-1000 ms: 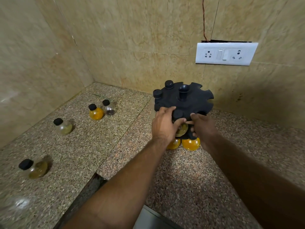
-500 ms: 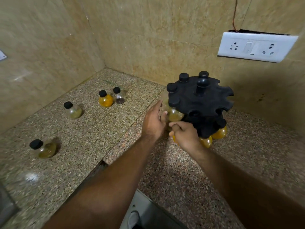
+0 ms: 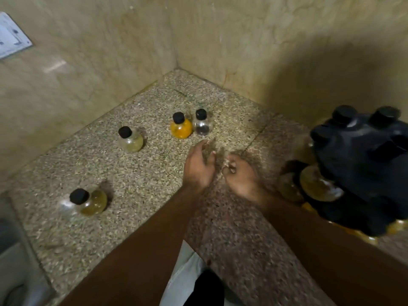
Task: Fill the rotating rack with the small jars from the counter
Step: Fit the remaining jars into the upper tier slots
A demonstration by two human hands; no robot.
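Observation:
The black rotating rack (image 3: 362, 164) stands at the right edge with several jars hanging in its slots. Loose round jars with black caps stand on the granite counter (image 3: 136, 173): an orange-filled jar (image 3: 181, 127) beside a nearly clear jar (image 3: 202, 125) towards the corner, a pale jar (image 3: 130, 140) further left, and an olive-yellow jar (image 3: 92, 200) nearest me. My left hand (image 3: 198, 166) and my right hand (image 3: 240, 177) hover side by side over the counter, left of the rack. Both are blurred, fingers loosely bent, holding nothing.
Tiled walls meet in a corner behind the jars. A white switch plate (image 3: 11, 38) sits on the left wall. The counter's front edge runs diagonally under my forearms, with a grey sink rim (image 3: 13, 261) at the lower left.
Both hands have come off the rack and moved left over the counter toward the loose jars. The view has swung left, so the rack now sits at the right edge.

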